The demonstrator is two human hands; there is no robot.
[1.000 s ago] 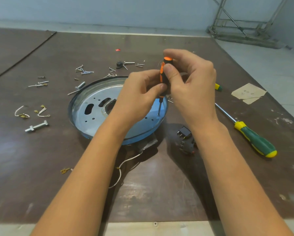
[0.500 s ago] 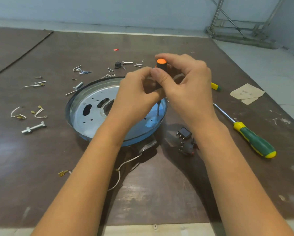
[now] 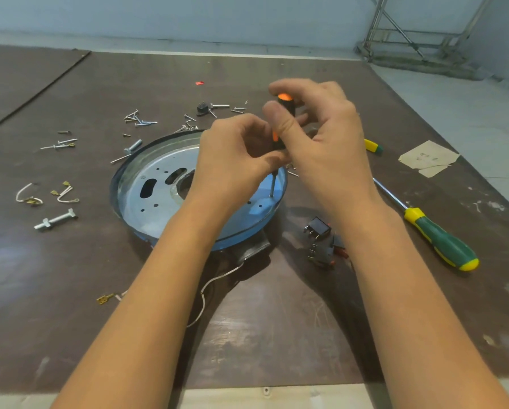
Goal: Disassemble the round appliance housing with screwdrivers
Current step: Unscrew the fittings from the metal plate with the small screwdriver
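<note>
The round metal housing point(image 3: 155, 199), a shallow silver dish with a blue-tinted rim and several holes, lies flat on the brown table. A small black-and-orange screwdriver point(image 3: 279, 137) stands nearly upright, its tip resting on the plate near the right rim. My right hand point(image 3: 321, 137) pinches the top of the handle between thumb and fingers. My left hand point(image 3: 235, 160) grips the lower part of the handle, just above the shaft. The hands hide the middle of the housing.
A green-and-yellow screwdriver point(image 3: 436, 237) lies to the right, another's tip point(image 3: 372, 146) behind my right hand. Black switch parts point(image 3: 321, 240) sit by the housing. Loose screws point(image 3: 138, 119), wire pieces point(image 3: 46, 196), a bolt point(image 3: 55, 219) and a paper scrap point(image 3: 427, 157) are scattered around.
The screwdriver tilted a little and my right fingers shifted round its top, as in turning. Both hands stayed on the handle above the same spot.
</note>
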